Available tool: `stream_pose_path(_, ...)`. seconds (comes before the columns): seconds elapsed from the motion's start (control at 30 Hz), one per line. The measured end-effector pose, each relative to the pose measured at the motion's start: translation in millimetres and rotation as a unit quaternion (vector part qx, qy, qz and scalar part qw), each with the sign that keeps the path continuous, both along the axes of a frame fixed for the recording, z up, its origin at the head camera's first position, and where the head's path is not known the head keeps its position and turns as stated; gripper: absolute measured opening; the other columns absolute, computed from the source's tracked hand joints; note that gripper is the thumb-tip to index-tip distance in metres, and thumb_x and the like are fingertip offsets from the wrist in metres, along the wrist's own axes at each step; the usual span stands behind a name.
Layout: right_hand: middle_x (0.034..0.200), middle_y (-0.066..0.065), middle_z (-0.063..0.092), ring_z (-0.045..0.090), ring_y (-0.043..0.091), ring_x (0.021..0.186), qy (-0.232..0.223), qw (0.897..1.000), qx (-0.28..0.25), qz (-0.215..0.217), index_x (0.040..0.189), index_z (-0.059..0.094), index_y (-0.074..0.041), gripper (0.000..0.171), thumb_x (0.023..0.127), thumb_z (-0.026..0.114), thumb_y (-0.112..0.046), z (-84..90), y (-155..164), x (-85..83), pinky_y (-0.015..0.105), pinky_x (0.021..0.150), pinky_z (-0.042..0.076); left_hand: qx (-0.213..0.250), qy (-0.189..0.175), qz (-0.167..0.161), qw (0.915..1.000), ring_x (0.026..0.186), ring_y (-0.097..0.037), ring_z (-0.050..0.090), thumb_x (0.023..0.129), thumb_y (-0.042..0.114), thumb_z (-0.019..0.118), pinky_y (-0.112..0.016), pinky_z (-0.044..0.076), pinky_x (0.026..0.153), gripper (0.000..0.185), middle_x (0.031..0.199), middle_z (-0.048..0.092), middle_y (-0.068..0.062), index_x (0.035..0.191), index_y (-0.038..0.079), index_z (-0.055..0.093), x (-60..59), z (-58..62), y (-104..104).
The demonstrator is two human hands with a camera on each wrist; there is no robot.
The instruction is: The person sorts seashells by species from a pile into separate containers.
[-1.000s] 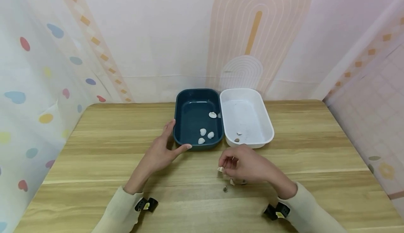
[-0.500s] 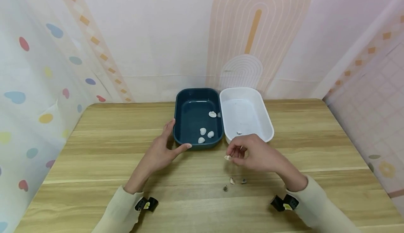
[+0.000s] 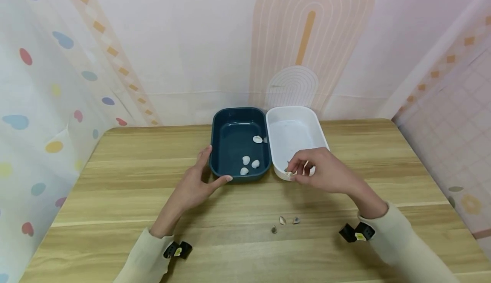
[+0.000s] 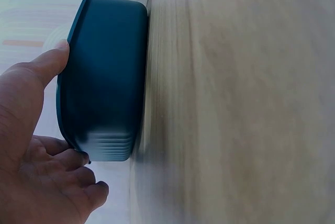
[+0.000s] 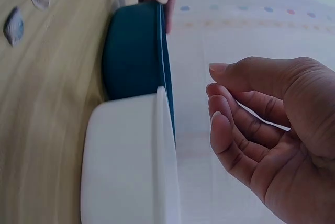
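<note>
My left hand (image 3: 193, 185) holds the near left corner of a dark teal tray (image 4: 104, 72), thumb on the front rim and fingers at the left side. Several white seashells, one being a shell (image 3: 246, 160), lie inside. Beside it stands a white tray (image 3: 293, 134). My right hand (image 3: 322, 170) hovers over its near end, fingers loosely bent. A pale shell (image 3: 289, 173) shows right by the fingertips, overlapping the front rim. In the right wrist view a gap parts thumb and forefinger, with no shell between them. The right hand hides part of the tray's near end.
Three small shells lie on the wooden table (image 3: 115, 197) in front of the trays: a brownish shell (image 3: 282, 220), a bluish shell (image 3: 296, 220) and a grey shell (image 3: 274, 229). A patterned curtain (image 3: 184, 53) hangs behind the table.
My right hand has moved from above the loose shells, up and right, to the white tray, carrying the pale shell it pinched; its thumb and forefinger now stand apart. The left hand stays put.
</note>
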State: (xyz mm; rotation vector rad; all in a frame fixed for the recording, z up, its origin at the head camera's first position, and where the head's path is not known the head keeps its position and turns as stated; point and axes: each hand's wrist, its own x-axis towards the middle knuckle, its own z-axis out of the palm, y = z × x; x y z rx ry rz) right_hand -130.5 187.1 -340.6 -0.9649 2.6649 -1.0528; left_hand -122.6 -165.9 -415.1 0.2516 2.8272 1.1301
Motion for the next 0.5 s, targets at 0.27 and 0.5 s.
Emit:
stream_pose_path(0.27,0.082,-0.008,0.070,0.063,0.007,0.073,0.003,1.000,0.002,-0.010,0.093,0.074,-0.017,0.015,0.087,0.079,-0.004,0.8,12,-12.6,0.025,0.068,0.057,0.000,0.002,0.000,1.0000,0.157,-0.038,0.023,0.086,0.072,0.067,-0.063,0.033,0.120,0.112,0.173,0.012,-0.012,0.167,0.022,0.008,0.1,-0.8,0)
stream_pose_path(0.5,0.082,-0.007,0.070,0.063,0.008,0.074,-0.005,0.999,0.018,-0.028,0.093,0.073,-0.016,0.015,0.087,0.078,-0.003,3.5,20,-21.2,0.025,0.067,0.056,0.001,0.002,0.000,1.0000,0.158,-0.037,0.022,0.086,0.072,0.067,-0.062,0.032,0.121,0.112,0.173,0.012,-0.012,0.167,0.022,0.008,0.0,-0.6,0)
